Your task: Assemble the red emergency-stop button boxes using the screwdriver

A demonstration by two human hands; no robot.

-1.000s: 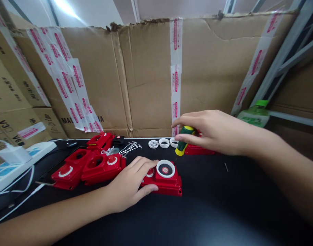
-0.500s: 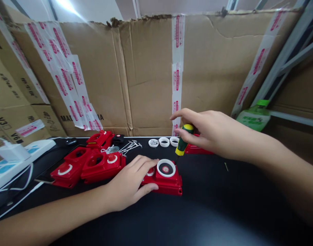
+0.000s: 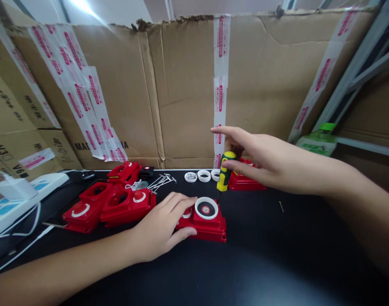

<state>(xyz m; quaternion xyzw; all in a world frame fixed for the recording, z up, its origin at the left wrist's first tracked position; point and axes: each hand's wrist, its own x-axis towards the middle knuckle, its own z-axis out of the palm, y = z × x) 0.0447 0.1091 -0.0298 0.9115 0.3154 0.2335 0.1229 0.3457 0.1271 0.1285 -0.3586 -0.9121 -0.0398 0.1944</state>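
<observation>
A red plastic box point(image 3: 210, 231) lies on the black table, with a white ring point(image 3: 198, 208) around a dark round disc on its top. My left hand point(image 3: 164, 227) grips the box's left end, thumb at the front and fingers over the top beside a red button. Above the box, my right hand point(image 3: 258, 159) holds a green and yellow screwdriver point(image 3: 225, 176) between thumb and fingers, its index finger stretched out to the left. The screwdriver points down, slightly tilted, at the box's far right corner behind the ring. Its tip is hidden.
Several red housings point(image 3: 124, 210) stand at left, near long metal pins point(image 3: 162, 182). White rings point(image 3: 204, 176) and another red box point(image 3: 247, 182) lie at the back. A small screw point(image 3: 281, 206) lies right. A power strip point(image 3: 50, 189) is far left; cardboard point(image 3: 188, 93) walls the back.
My right hand has shifted slightly up and its grip on the screwdriver has turned; the handle stands a little more upright. My left hand and the box stay in place.
</observation>
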